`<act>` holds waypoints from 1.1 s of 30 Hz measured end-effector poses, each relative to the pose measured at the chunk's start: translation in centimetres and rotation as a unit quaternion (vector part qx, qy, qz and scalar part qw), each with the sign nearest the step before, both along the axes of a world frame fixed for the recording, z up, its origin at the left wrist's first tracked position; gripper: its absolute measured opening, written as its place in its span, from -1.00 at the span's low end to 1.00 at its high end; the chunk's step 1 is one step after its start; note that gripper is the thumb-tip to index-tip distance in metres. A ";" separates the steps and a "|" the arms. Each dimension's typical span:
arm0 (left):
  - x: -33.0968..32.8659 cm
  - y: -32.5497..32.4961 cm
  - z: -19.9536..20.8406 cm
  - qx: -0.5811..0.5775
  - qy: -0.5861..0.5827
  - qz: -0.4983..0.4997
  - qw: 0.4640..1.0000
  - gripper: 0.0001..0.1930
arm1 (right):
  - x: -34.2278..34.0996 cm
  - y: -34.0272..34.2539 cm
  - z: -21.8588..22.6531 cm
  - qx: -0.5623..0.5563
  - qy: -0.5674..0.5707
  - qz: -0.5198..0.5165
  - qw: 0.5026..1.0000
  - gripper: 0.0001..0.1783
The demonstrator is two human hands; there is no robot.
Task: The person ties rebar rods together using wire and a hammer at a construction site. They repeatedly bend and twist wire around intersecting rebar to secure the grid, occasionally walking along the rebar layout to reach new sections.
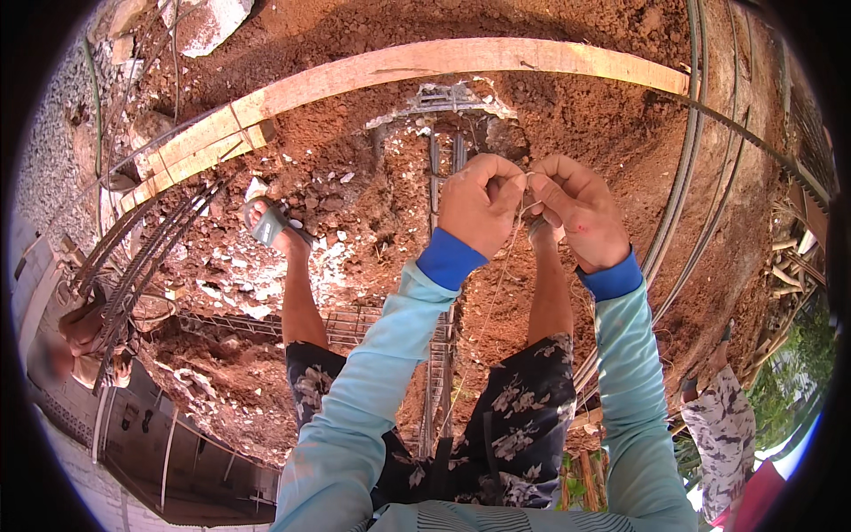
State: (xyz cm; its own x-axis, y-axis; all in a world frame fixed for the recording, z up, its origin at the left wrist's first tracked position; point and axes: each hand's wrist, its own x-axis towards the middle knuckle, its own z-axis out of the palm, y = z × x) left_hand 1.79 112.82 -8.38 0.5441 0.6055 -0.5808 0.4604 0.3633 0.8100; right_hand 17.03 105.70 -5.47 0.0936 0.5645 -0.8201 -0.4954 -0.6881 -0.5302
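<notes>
My left hand (477, 206) and my right hand (585, 215) are raised close together over the dug ground. A thin, pale string (496, 300) runs between their fingertips, and both hands pinch it. From there its long end hangs down past my left sleeve toward my lap. Curled fingers hide the exact point where the string is gripped. Beneath my hands lies a narrow steel rebar cage (436, 377), set in a trench between my legs and partly hidden by my left forearm.
A long wooden board (417, 62) crosses the far side. Bundled rebar (146, 244) stands at left, and long steel bars (687, 168) curve along the right. A sandalled foot (273, 223) rests on rubble. Other people appear at far left and at right in patterned clothes (722, 426).
</notes>
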 end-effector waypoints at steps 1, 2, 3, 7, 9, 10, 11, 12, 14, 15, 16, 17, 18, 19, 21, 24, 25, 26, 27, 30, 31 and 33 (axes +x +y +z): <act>-0.1 -0.4 0.4 -0.012 0.004 0.031 0.999 -0.84 | 0.0 0.3 0.0 0.020 -0.031 -0.009 0.999 -0.88; -0.4 -1.3 1.1 -0.024 0.009 0.063 0.998 -0.82 | 0.2 0.7 -0.1 0.022 -0.059 -0.006 0.998 -0.88; -0.7 -2.3 1.9 -0.034 0.011 0.094 0.995 -0.79 | 0.7 1.3 -0.4 0.025 -0.088 -0.003 0.996 -0.88; -2.1 -7.1 1.7 -0.154 -0.050 0.133 0.978 -0.77 | 1.2 3.6 -1.9 0.085 -0.171 0.074 0.979 -0.87; -2.0 -6.3 0.4 -0.183 -0.040 0.138 0.973 -0.79 | 1.2 4.5 -2.0 0.097 -0.286 0.117 0.946 -0.94; -1.3 -5.3 0.7 -0.170 -0.030 0.148 0.974 -0.78 | 1.4 5.2 -1.8 0.104 -0.339 0.141 0.924 -0.96; -0.7 -4.5 0.8 -0.159 -0.021 0.159 0.974 -0.77 | 1.7 5.9 -1.5 0.111 -0.392 0.165 0.898 -0.97; -0.1 -4.4 0.8 -0.127 -0.024 0.149 0.980 -0.75 | 1.8 6.6 -1.3 0.131 -0.440 0.169 0.872 -0.97; 0.8 -4.0 0.5 -0.098 -0.017 0.168 0.981 -0.75 | 1.7 7.3 -1.6 0.158 -0.492 0.161 0.841 -0.96; 1.4 -3.9 0.3 -0.083 -0.014 0.179 0.980 -0.75 | 1.8 7.6 -1.6 0.174 -0.517 0.158 0.823 -0.96; 1.8 -4.0 0.0 -0.085 -0.030 0.193 0.977 -0.75 | 1.8 7.5 -2.1 0.170 -0.526 0.147 0.820 -0.95; 2.1 -4.2 -0.4 -0.086 -0.046 0.207 0.974 -0.75 | 1.9 7.6 -2.2 0.168 -0.541 0.139 0.812 -0.94; 2.4 -4.0 -0.6 -0.088 -0.061 0.218 0.970 -0.75 | 1.9 7.6 -2.3 0.165 -0.555 0.128 0.805 -0.94; 2.6 -3.9 -0.7 -0.078 -0.053 0.215 0.972 -0.75 | 1.9 7.7 -2.3 0.162 -0.568 0.118 0.798 -0.93; 3.1 -3.7 -0.8 -0.057 -0.036 0.208 0.976 -0.75 | 2.1 8.2 -2.6 0.170 -0.579 0.110 0.790 -0.93; 3.5 -3.2 -1.3 -0.072 -0.043 0.226 0.970 -0.75 | 2.3 8.8 -3.3 0.173 -0.571 0.091 0.797 -0.94; 3.6 -2.9 -1.5 -0.066 -0.036 0.226 0.971 -0.76 | 2.4 9.1 -3.6 0.174 -0.564 0.082 0.803 -0.94; 3.6 -2.7 -1.6 -0.059 -0.028 0.226 0.972 -0.77 | 2.6 9.3 -3.8 0.172 -0.568 0.087 0.800 -0.95; 3.6 -2.6 -1.8 -0.052 -0.019 0.227 0.972 -0.78 | 2.6 9.6 -4.0 0.170 -0.571 0.093 0.798 -0.95; 3.9 -2.3 -2.2 -0.057 -0.029 0.254 0.965 -0.77 | 3.2 10.3 -4.2 0.136 -0.515 0.114 0.838 -0.95; 3.9 -2.3 -2.4 -0.054 -0.032 0.250 0.966 -0.77 | 3.7 10.5 -4.2 0.121 -0.484 0.122 0.858 -0.95; 4.1 -2.7 -3.0 -0.048 -0.039 0.243 0.968 -0.77 | 4.5 10.2 -4.6 0.133 -0.478 0.122 0.859 -0.93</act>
State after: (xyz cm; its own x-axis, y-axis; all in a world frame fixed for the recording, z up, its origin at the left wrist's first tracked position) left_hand 5.85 110.17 -11.41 0.2534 0.7465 -0.6152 0.1552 0.5963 0.7876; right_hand 21.50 115.91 -10.03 0.5060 0.8184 -0.2723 0.3961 -0.5009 -0.7695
